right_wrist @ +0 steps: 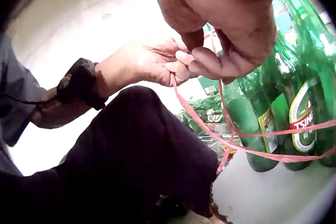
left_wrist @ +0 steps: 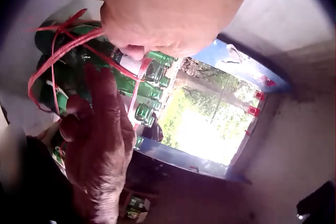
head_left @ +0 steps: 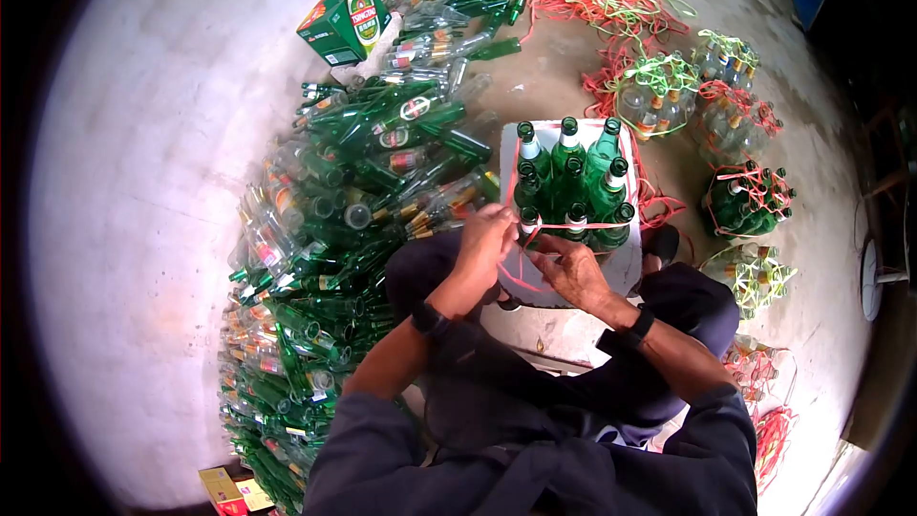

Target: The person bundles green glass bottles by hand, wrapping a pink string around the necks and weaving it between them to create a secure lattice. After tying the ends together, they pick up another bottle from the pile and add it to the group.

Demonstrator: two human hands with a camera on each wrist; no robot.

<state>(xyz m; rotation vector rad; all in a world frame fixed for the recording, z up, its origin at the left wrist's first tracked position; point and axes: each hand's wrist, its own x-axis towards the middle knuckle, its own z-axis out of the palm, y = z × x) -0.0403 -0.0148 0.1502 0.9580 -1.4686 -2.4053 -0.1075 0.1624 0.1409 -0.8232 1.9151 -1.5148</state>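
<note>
Several green bottles (head_left: 570, 172) stand upright in rows on a pale board (head_left: 616, 272). A pink strap (head_left: 592, 225) runs round them; in the right wrist view the strap (right_wrist: 262, 153) crosses the labelled bottles (right_wrist: 302, 113). At the near left corner the left hand (head_left: 489, 234) pinches the strap, its fingers curled. Close beside it is the right hand (head_left: 570, 270), its thumb and fingers bent together; in the right wrist view the right hand (right_wrist: 226, 29) meets the fingertips of the left hand (right_wrist: 157, 61). A loop of strap (left_wrist: 42, 74) hangs beside the hands in the left wrist view.
A large heap of loose bottles (head_left: 325, 296) lies along the left, with a green carton (head_left: 349, 21) at its top. Tangled red and green straps (head_left: 611, 0) lie beyond the board. Tied bottle bundles (head_left: 750, 199) stand along the right. The person's knees flank the board.
</note>
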